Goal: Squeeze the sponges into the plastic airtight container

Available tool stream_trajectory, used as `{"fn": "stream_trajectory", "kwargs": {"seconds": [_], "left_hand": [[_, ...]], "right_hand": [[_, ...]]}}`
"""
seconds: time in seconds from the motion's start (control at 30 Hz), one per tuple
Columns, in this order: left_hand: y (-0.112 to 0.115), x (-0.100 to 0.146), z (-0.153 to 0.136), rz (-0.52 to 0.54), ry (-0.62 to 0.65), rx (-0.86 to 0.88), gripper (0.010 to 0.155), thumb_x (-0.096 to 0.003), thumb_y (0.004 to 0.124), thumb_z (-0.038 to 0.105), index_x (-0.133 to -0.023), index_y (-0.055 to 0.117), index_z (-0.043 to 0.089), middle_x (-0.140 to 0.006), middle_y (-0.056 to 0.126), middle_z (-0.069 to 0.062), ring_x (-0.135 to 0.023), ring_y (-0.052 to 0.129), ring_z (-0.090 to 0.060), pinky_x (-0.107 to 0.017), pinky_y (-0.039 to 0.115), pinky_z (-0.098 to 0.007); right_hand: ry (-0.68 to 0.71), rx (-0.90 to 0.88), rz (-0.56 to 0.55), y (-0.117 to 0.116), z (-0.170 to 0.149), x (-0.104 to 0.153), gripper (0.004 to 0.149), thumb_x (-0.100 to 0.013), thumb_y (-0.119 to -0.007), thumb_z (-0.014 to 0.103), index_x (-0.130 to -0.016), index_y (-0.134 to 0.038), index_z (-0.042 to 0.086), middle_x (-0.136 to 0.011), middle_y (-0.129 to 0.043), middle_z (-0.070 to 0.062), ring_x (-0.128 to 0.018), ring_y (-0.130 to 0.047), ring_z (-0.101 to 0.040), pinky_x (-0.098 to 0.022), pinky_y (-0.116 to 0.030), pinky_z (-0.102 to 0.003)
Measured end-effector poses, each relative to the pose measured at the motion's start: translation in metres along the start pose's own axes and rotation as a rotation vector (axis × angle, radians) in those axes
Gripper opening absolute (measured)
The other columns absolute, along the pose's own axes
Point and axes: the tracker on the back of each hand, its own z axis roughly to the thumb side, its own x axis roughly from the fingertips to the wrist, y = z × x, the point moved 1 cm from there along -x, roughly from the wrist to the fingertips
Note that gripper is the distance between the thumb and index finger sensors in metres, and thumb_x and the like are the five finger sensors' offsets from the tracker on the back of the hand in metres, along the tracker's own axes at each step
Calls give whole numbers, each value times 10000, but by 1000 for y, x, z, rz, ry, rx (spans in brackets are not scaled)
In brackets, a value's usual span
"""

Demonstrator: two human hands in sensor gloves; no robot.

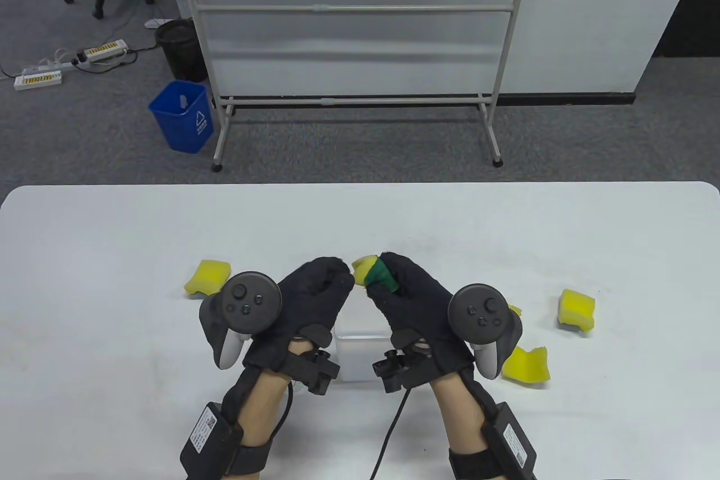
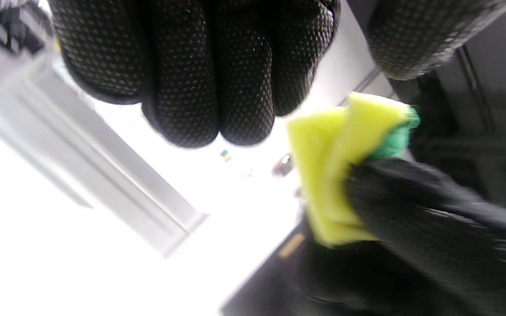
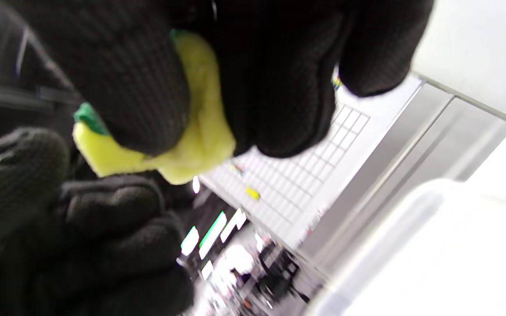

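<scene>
My right hand (image 1: 385,280) grips a squeezed yellow sponge with a green scouring side (image 1: 367,270), raised above the table. The sponge also shows in the left wrist view (image 2: 336,166) and, between the gloved fingers and thumb, in the right wrist view (image 3: 200,145). My left hand (image 1: 336,279) is right beside the sponge with fingers curled and holds nothing; its thumb stands apart from its fingers (image 2: 218,109). The clear plastic container (image 1: 360,353) stands on the table below and between my wrists, largely hidden by the hands. Its pale rim is blurred in the right wrist view (image 3: 433,245).
Loose yellow sponges lie on the white table (image 1: 112,277): one left of my left hand (image 1: 207,277), one at the right (image 1: 576,308), one near my right wrist (image 1: 526,364). A whiteboard stand (image 1: 354,52) and a blue bin (image 1: 183,117) stand on the floor beyond the table.
</scene>
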Motion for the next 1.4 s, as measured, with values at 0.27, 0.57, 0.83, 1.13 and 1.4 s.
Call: {"fn": "stream_trajectory", "kwargs": {"seconds": [0.27, 0.57, 0.83, 1.13, 1.4], "left_hand": [[16, -13, -11, -152, 118, 190, 584, -480, 812, 467, -989, 714, 196, -956, 883, -97, -809, 934, -332, -603, 808, -526], [27, -16, -22, -108, 74, 195, 506, -452, 834, 421, -884, 808, 158, -753, 999, -75, -633, 1022, -262, -531, 862, -481], [-3, -14, -46, 26, -44, -158, 607, -471, 788, 517, -977, 731, 188, -941, 887, -116, -811, 923, -343, -612, 793, -537], [-39, -9, -111, 112, -284, -365, 600, -468, 791, 511, -973, 740, 190, -949, 882, -121, -821, 916, -350, -620, 784, -547], [-44, -2, -154, 112, -420, -390, 596, -470, 796, 494, -983, 731, 198, -1017, 820, -121, -906, 838, -381, -656, 738, -579]], "right_hand": [[89, 60, 121, -6, 13, 1, 624, -445, -894, 317, -1044, -720, 305, -879, -869, -71, -740, -908, -308, -675, -649, -593], [142, 94, -83, -4, 10, 4, 559, -385, -948, 325, -917, -790, 256, -754, -975, -29, -622, -1014, -259, -642, -717, -553], [162, 384, -19, -19, 10, 3, 511, -365, -998, 342, -853, -879, 247, -752, -996, -6, -729, -960, -284, -660, -687, -571], [173, 440, 39, -37, 3, 3, 435, -359, -994, 382, -786, -983, 298, -781, -1052, 45, -792, -943, -266, -651, -708, -541], [182, 383, -1, -35, 3, 3, 415, -380, -962, 391, -782, -996, 294, -788, -1057, 40, -795, -952, -273, -650, -709, -543]]}}
